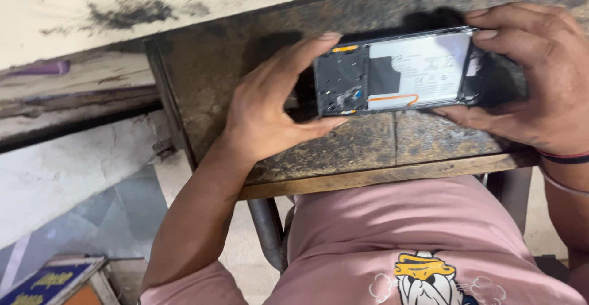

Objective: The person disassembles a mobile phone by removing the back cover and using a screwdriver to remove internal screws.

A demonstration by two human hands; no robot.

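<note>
- Phone with its back cover off, held in the air just above the worn wooden counter; its long axis runs side to side across the person's front, open back turned up toward the camera.
- Inside the open back, a pale battery fills the middle and right part, and a dark board section sits at the left end, with a thin orange strip along the battery's lower edge.
- The left hand pinches the left end of the phone: a finger hooks over the top corner, the thumb presses at the bottom corner, the palm stays clear of it.
- The right hand wraps the right end, fingertips curled over the top edge and the thumb underneath, so that end is partly hidden in the grip.
- Both hands are closed on the phone, one at each short end; neither is nearer than the other, and the phone lies directly between them.
- A dark band circles the right wrist.
- The counter is scuffed and stained, with a lighter wooden strip along its near edge; a pale, smudged surface lies beyond it at upper left.
- Below the counter edge, a pink shirt with a cartoon print; at the lower left corner, a blue and orange box on the floor.
</note>
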